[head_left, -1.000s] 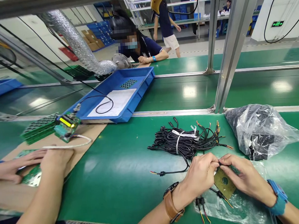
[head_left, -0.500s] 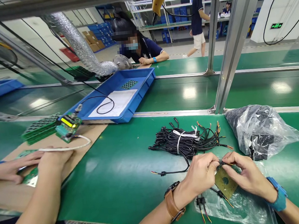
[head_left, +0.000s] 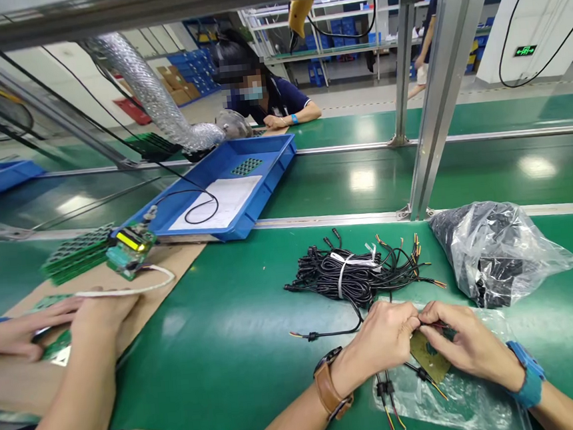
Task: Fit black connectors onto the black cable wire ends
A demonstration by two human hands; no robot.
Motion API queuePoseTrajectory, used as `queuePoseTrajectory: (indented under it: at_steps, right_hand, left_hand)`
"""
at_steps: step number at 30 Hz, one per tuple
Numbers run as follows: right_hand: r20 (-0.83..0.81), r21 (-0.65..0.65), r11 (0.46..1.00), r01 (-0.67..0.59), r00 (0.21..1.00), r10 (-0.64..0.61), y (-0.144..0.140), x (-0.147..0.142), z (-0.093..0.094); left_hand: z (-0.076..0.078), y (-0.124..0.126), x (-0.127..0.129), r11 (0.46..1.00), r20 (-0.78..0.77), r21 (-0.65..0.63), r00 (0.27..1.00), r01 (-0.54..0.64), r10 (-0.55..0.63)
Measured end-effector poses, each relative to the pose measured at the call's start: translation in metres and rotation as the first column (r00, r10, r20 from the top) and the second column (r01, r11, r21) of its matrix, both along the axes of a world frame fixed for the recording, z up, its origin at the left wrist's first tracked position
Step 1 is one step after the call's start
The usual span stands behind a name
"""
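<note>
My left hand (head_left: 390,332) and my right hand (head_left: 465,336) meet with pinched fingers on a thin black cable (head_left: 426,324), whose coloured wire ends show at the right fingers. Below them lies a brownish square plate (head_left: 432,357) with a round hole, partly covered by my right hand. It rests on a clear plastic bag (head_left: 468,403). Black cable ends (head_left: 384,387) with small black grommets and bare-tipped coloured wires stick out beneath my left wrist. Behind my hands is a tied bundle of black cables (head_left: 354,272); one end (head_left: 313,336) points left.
A clear bag of black parts (head_left: 495,250) stands right of the bundle. A blue tray (head_left: 242,222) with papers lies farther back. At left, a co-worker's hands (head_left: 95,319) handle a green board near a lit display device (head_left: 131,245). A metal post (head_left: 436,95) rises ahead.
My hands have drawn closer together on the cable, and the right one now covers more of the plate. In the background, a walking person has moved right behind the post.
</note>
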State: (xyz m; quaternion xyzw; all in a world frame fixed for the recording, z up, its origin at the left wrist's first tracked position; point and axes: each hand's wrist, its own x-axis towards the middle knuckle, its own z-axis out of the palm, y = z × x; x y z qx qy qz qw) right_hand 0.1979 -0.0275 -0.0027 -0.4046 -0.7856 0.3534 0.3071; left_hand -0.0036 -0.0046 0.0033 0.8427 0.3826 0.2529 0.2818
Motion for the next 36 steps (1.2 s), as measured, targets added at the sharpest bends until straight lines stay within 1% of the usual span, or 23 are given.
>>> queuePoseTrajectory:
  at_steps: [3, 6, 10, 13, 16, 19, 23, 27, 29, 32, 36]
  right_hand:
    - [-0.014, -0.009, 1.000, 0.025, 1.000, -0.025, 0.002, 0.001, 0.002]
    - [-0.025, 0.002, 0.997, 0.077, 0.997, -0.077, 0.003, 0.003, 0.006]
    - [-0.048, 0.014, 0.996, 0.087, 0.995, -0.087, 0.003, 0.004, 0.008]
    - [-0.058, 0.014, 0.998, 0.064, 0.996, -0.063, 0.002, 0.002, 0.005]
    - [-0.054, 0.005, 1.000, 0.029, 0.998, -0.029, 0.002, 0.001, -0.001]
    - [-0.040, 0.003, 1.000, 0.008, 0.999, -0.008, 0.003, 0.001, -0.006]
    - [-0.029, -0.003, 1.000, 0.013, 0.999, -0.013, 0.005, 0.003, -0.004]
    - [-0.044, 0.012, 0.999, 0.049, 0.998, -0.048, 0.005, 0.005, 0.003]
    - [-0.049, 0.012, 0.998, 0.054, 0.997, -0.053, 0.005, 0.005, 0.005]
    - [-0.049, 0.007, 0.999, 0.046, 0.998, -0.045, 0.004, 0.004, 0.004]
    - [-0.058, 0.001, 1.000, 0.026, 0.998, -0.026, 0.003, 0.000, 0.003]
  left_hand:
    - [0.008, 0.002, -0.002, 0.999, -0.022, -0.033, 1.000, 0.021, -0.022]
    - [0.013, 0.003, -0.002, 0.994, 0.048, -0.108, 0.999, 0.007, -0.002]
    - [0.010, 0.003, 0.001, 0.983, 0.182, -0.183, 0.982, -0.022, 0.055]
    - [0.003, 0.003, 0.002, 0.977, 0.212, -0.211, 0.974, -0.030, 0.076]
    - [-0.003, 0.002, 0.003, 0.977, 0.175, -0.207, 0.981, -0.048, 0.085]
    - [-0.005, 0.002, 0.003, 0.982, 0.107, -0.180, 0.991, -0.065, 0.085]
    - [0.000, 0.000, 0.002, 0.986, 0.037, -0.154, 0.996, -0.069, 0.076]
    - [0.009, -0.002, 0.000, 0.986, 0.066, -0.150, 0.994, -0.079, 0.089]
    - [0.011, -0.002, -0.001, 0.985, 0.075, -0.155, 0.994, -0.070, 0.083]
    - [0.008, -0.002, -0.001, 0.987, 0.070, -0.146, 0.995, -0.062, 0.073]
    - [0.001, -0.002, 0.000, 0.988, 0.053, -0.126, 0.994, -0.086, 0.093]
